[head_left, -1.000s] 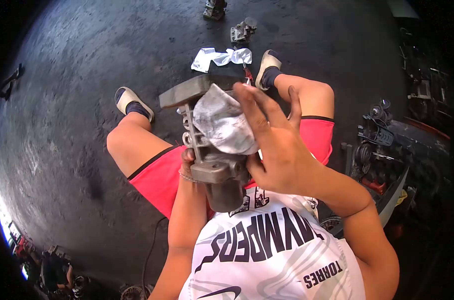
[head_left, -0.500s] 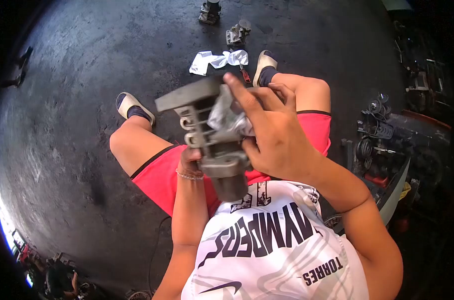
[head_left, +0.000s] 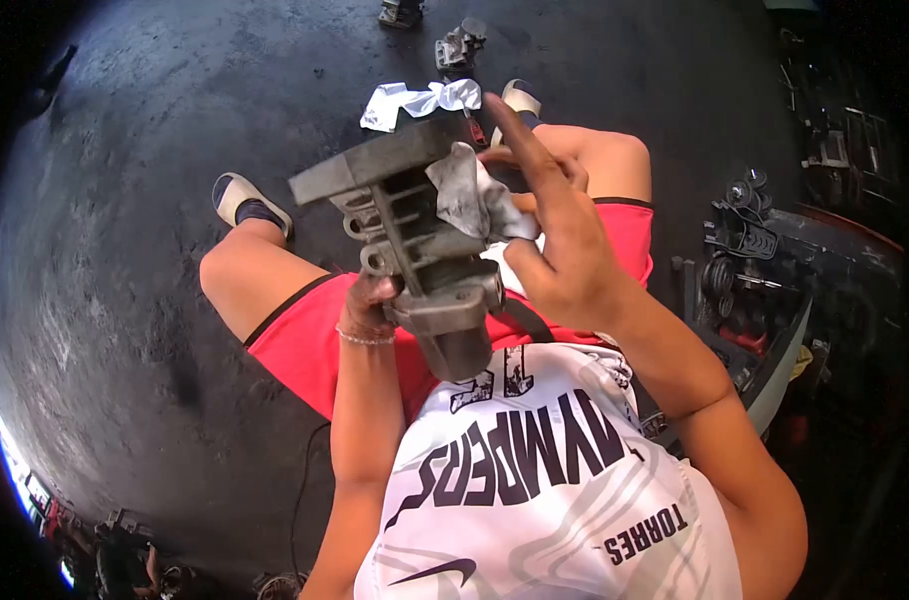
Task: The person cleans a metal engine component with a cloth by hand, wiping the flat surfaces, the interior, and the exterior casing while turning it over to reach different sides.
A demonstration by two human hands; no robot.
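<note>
A grey metal engine cylinder block point(head_left: 440, 315), with cooling fins, a wide flange at its far end and a round sleeve at the near end, is held tilted above my lap. My left hand point(head_left: 373, 302) grips it from the left and below; most of those fingers are hidden behind the casting. In my right hand point(head_left: 565, 235) a crumpled, grey-stained white rag point(head_left: 475, 200) is pinched between thumb and fingers, against the finned side. My right index finger points up and away from the rag.
White cloths point(head_left: 420, 103) lie on the dark floor point(head_left: 125, 250) beyond the block, beside a red-handled tool point(head_left: 476, 128). Another metal part point(head_left: 461, 47) stands behind them. To the right are a pedal-like part point(head_left: 753, 240) and several other parts. My legs are spread on both sides.
The cylinder block and both hands have shifted slightly left in view. The rag bunches out more, and my right index finger has lifted off the block.
</note>
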